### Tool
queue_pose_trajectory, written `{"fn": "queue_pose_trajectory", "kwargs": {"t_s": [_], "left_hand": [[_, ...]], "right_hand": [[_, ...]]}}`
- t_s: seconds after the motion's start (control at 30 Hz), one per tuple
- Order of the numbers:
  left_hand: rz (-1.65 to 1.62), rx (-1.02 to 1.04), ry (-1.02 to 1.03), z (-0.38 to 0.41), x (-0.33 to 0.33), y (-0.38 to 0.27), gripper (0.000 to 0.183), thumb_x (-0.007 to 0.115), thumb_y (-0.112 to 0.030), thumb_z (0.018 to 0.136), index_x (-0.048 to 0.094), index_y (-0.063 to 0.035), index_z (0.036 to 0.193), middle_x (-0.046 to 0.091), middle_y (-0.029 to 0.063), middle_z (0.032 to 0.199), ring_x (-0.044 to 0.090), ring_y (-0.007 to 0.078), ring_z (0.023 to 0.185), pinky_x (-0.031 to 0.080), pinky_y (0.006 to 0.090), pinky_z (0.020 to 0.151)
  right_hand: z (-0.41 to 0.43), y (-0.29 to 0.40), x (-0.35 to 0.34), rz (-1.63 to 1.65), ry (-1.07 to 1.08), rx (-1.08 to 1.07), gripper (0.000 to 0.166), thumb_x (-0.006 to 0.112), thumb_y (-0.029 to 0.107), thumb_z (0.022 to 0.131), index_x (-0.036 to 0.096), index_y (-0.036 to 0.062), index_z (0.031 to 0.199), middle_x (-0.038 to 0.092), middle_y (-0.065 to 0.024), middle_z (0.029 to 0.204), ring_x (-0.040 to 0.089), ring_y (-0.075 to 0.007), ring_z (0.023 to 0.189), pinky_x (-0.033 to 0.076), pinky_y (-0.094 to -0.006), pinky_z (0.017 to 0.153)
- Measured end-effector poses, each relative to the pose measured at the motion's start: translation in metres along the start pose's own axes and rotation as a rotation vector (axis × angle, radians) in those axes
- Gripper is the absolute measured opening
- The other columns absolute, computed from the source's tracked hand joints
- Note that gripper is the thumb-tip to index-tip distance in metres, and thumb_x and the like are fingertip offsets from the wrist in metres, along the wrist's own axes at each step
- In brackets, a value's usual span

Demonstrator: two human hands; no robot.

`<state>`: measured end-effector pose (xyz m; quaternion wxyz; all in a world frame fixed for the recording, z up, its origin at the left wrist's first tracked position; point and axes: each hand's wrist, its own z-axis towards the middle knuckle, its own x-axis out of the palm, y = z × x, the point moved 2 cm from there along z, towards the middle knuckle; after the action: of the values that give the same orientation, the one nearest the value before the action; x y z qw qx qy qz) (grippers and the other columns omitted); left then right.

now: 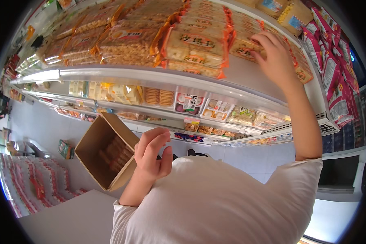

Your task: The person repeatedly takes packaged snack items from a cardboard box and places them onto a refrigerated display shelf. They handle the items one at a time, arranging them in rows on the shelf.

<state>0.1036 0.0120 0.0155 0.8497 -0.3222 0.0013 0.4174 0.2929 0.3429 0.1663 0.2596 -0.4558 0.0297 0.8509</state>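
Observation:
On the top shelf at the right, my right hand (271, 58) has its thumb and fingers around the end of a sachima pastry pack (245, 50) at the front of its row. Left of it stands a stacked row of like packs with orange edges (196, 45). My left hand (154, 152) hangs below the shelves with fingers loosely curled; nothing is seen in it. Beside that hand is an open cardboard box (94, 152), with several wrapped packs (119, 152) lying inside. Whether my left arm supports the box is hidden.
The white shelf edge (170, 77) crosses in front of me. Lower shelves hold round biscuits (159, 96) and trays of sweets (189, 102). Pink snack bags (338, 73) hang at the right. A white surface (76, 216) and red-and-white packs (36, 180) are at lower left.

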Motion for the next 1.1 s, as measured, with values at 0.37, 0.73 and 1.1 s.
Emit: {"fn": "queue_pose_trajectory", "kwargs": {"t_s": [0.37,0.73,1.1], "left_hand": [[0.420,-0.669,-0.091,-0.057,-0.142,0.084,0.018,0.061,0.007,0.088,0.067,0.0010,0.104,0.067,0.0143,0.091,0.067,0.0298,0.073,0.053,0.0342,0.062],[0.835,-1.435,1.338,-0.241,-0.242,0.310,0.049,0.064,-0.025,0.092,0.066,-0.0101,0.139,0.070,0.0198,0.134,0.064,0.0384,0.128,0.051,0.0456,0.107],[0.984,-1.507,0.966,-0.352,-0.178,0.343,0.090,0.069,-0.060,0.089,0.036,-0.0237,0.165,0.028,0.0074,0.173,0.012,0.0377,0.161,0.023,0.0531,0.129]], "right_hand": [[-0.071,0.173,-0.021,0.467,-0.496,0.222,0.016,0.062,0.007,0.098,0.068,-0.0008,0.110,0.072,-0.0159,0.120,0.068,-0.0369,0.110,0.055,-0.0484,0.096],[-0.005,0.341,-0.086,2.448,0.090,0.831,0.025,0.062,0.008,0.101,0.056,0.0128,0.077,0.060,-0.0018,0.088,0.059,-0.0159,0.080,0.054,-0.0275,0.071],[-0.004,0.347,-0.111,2.545,0.069,1.101,0.046,0.057,-0.005,0.095,0.039,0.0148,0.058,0.045,0.0010,0.061,0.046,-0.0105,0.053,0.038,-0.0221,0.050]]}}
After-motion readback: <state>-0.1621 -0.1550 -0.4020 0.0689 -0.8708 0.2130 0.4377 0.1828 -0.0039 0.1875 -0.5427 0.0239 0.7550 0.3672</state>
